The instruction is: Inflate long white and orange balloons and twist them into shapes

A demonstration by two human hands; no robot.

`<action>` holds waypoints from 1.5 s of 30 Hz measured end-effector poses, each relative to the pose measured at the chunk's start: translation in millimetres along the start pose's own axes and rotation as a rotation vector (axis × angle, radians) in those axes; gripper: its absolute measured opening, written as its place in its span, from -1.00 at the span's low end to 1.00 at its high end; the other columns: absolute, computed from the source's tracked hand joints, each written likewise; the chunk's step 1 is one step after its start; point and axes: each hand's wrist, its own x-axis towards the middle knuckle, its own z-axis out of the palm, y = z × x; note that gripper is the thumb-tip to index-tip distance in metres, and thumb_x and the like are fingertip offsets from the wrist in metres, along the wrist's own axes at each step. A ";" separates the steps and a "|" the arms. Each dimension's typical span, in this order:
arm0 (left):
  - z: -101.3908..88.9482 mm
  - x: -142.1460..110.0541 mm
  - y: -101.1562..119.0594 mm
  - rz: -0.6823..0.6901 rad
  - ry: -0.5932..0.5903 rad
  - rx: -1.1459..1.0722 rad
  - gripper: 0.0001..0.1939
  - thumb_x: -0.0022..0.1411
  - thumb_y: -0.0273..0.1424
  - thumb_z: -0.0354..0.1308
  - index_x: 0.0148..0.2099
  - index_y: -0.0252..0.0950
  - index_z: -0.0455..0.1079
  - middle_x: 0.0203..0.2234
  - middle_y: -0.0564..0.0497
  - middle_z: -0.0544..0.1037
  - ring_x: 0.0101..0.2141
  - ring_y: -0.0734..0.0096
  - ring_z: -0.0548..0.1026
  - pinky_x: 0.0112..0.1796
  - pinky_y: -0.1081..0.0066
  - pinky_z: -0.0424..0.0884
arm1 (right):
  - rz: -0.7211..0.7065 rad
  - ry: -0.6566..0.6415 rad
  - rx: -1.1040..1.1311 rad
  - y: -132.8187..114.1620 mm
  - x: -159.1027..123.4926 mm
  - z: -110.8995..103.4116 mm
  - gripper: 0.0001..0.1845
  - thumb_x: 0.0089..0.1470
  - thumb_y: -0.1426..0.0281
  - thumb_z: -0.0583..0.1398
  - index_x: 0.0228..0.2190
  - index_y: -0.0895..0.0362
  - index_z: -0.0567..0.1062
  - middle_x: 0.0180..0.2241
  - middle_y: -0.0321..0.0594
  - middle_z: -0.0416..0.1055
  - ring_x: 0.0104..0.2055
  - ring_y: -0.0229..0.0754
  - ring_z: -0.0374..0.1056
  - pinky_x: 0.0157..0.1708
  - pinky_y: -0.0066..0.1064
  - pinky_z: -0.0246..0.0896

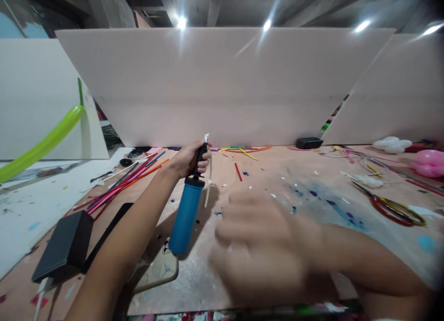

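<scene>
My left hand [185,158] is wrapped round the black upper part of a blue hand pump [186,217], which it holds at a tilt over the table. White material sits at the pump's tip, and a thin, limp white balloon [207,198] hangs down beside my fingers. To the right of the pump, my right hand [256,242] is smeared by motion near the front of the table. Its fingers are too blurred to show their position or anything held.
Long uninflated balloons [114,187], a black box [64,244] and a phone [156,270] lie at left. Red-handled scissors [391,210] and a pink balloon [430,163] are at right. White boards [225,85] stand behind the table; a green balloon [45,143] juts in at left.
</scene>
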 end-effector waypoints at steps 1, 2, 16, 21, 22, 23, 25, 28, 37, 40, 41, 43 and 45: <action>-1.3 -1.8 0.5 -0.008 -0.024 0.048 -0.80 0.40 -0.28 -0.15 -0.21 -0.22 0.24 -0.62 0.16 0.20 -0.74 0.59 0.15 -0.74 0.61 0.13 | 0.128 -0.009 0.052 20.7 6.6 1.0 -0.90 0.08 0.43 0.09 -0.46 0.09 0.37 -0.59 -0.35 0.25 -0.54 -0.31 0.12 -0.50 -0.42 0.01; -1.7 -3.9 1.2 -0.017 -0.055 0.088 -0.82 0.39 -0.27 -0.13 -0.18 -0.20 0.24 -0.61 0.16 0.21 -0.74 0.59 0.14 -0.73 0.61 0.13 | 0.295 -0.067 0.112 43.1 10.7 4.4 -0.91 0.06 0.48 0.08 -0.41 0.12 0.38 -0.58 -0.35 0.28 -0.56 -0.33 0.12 -0.52 -0.44 0.00; 11.4 -26.8 10.1 -0.066 -0.084 0.659 -0.72 0.31 -0.13 0.02 -0.28 -0.24 0.25 -0.55 0.08 0.29 -0.69 0.59 0.20 -0.68 0.57 0.13 | 0.698 0.544 1.545 160.9 14.5 38.9 -0.71 0.07 0.36 0.19 -0.12 0.05 0.40 -0.55 -0.48 0.28 -0.66 -0.47 0.01 -0.64 -0.61 -0.07; 11.9 -24.0 9.6 0.144 0.183 1.031 -0.79 0.32 -0.27 0.02 -0.32 -0.26 0.33 -0.60 0.06 0.31 -0.66 0.53 0.19 -0.65 0.54 0.06 | 0.807 0.883 1.300 179.2 17.0 24.8 -0.89 0.13 0.38 0.20 -0.38 0.19 0.45 -0.60 -0.42 0.30 -0.66 -0.50 0.07 -0.66 -0.63 -0.06; 11.9 -22.8 8.6 0.207 0.226 1.116 -0.81 0.30 -0.31 0.04 -0.34 -0.26 0.35 -0.60 0.05 0.33 -0.63 0.52 0.21 -0.63 0.54 0.06 | 0.820 0.913 1.270 184.5 17.2 23.5 -0.90 0.14 0.40 0.20 -0.38 0.19 0.45 -0.59 -0.41 0.31 -0.65 -0.50 0.09 -0.66 -0.64 -0.06; 11.7 -21.3 7.7 0.262 0.250 1.178 -0.82 0.28 -0.34 0.07 -0.36 -0.27 0.37 -0.59 0.04 0.35 -0.60 0.51 0.23 -0.61 0.55 0.05 | 0.830 0.938 1.244 190.0 17.4 22.9 -0.91 0.14 0.41 0.21 -0.37 0.19 0.46 -0.58 -0.41 0.31 -0.64 -0.49 0.11 -0.65 -0.64 -0.04; 10.7 -17.4 6.8 0.280 0.255 1.176 -0.81 0.26 -0.37 0.09 -0.41 -0.29 0.36 -0.59 0.03 0.34 -0.59 0.52 0.23 -0.61 0.57 0.03 | 0.851 0.927 1.231 198.9 18.6 25.1 -0.93 0.13 0.43 0.21 -0.37 0.18 0.45 -0.54 -0.37 0.35 -0.59 -0.46 0.20 -0.61 -0.64 0.05; 7.4 -6.8 11.4 0.122 0.238 0.796 -0.80 0.29 -0.34 0.01 -0.40 -0.27 0.27 -0.63 0.10 0.25 -0.69 0.58 0.13 -0.67 0.57 -0.01 | 0.905 0.606 1.364 199.3 20.4 39.2 -0.90 0.13 0.38 0.23 -0.32 0.17 0.45 -0.32 -0.20 0.47 -0.36 -0.33 0.39 -0.39 -0.53 0.29; 6.8 53.6 9.3 0.219 0.370 -0.163 -0.76 0.39 -0.29 -0.20 -0.32 -0.24 0.16 -0.66 0.17 0.21 -0.79 0.59 0.11 -0.75 0.56 0.06 | 1.120 0.251 1.752 129.9 12.7 95.2 -0.60 0.14 0.07 0.19 -0.21 0.16 0.40 -0.38 -0.19 0.47 -0.40 -0.23 0.44 -0.33 -0.35 0.44; 4.5 62.0 -2.8 0.283 0.381 -0.321 -0.76 0.39 -0.28 -0.17 -0.32 -0.23 0.18 -0.68 0.20 0.17 -0.79 0.60 0.09 -0.75 0.58 0.02 | 1.200 0.334 1.671 122.4 8.7 92.0 -0.62 0.19 0.08 0.14 -0.29 0.18 0.41 -0.47 -0.24 0.44 -0.52 -0.29 0.39 -0.48 -0.45 0.39; 1.6 62.8 -4.9 0.303 0.398 -0.376 -0.77 0.38 -0.31 -0.16 -0.34 -0.24 0.17 -0.68 0.20 0.15 -0.80 0.62 0.07 -0.75 0.59 -0.01 | 1.219 0.336 1.639 119.7 7.3 90.1 -0.62 0.19 0.08 0.14 -0.31 0.18 0.40 -0.47 -0.24 0.43 -0.54 -0.29 0.38 -0.52 -0.46 0.38; -7.5 61.9 -5.1 0.321 0.434 -0.445 -0.77 0.36 -0.39 -0.15 -0.40 -0.25 0.12 -0.70 0.21 0.12 -0.81 0.65 0.04 -0.76 0.60 -0.05 | 1.263 0.327 1.614 109.8 3.4 87.0 -0.63 0.20 0.08 0.13 -0.32 0.17 0.39 -0.49 -0.24 0.42 -0.56 -0.29 0.37 -0.56 -0.46 0.36; -19.4 58.1 -0.2 0.329 0.452 -0.479 -0.76 0.33 -0.44 -0.17 -0.44 -0.26 0.07 -0.72 0.22 0.09 -0.82 0.66 0.03 -0.76 0.61 -0.05 | 1.318 0.297 1.630 92.0 -3.5 85.5 -0.62 0.20 0.07 0.11 -0.34 0.16 0.37 -0.51 -0.24 0.41 -0.57 -0.28 0.36 -0.57 -0.45 0.35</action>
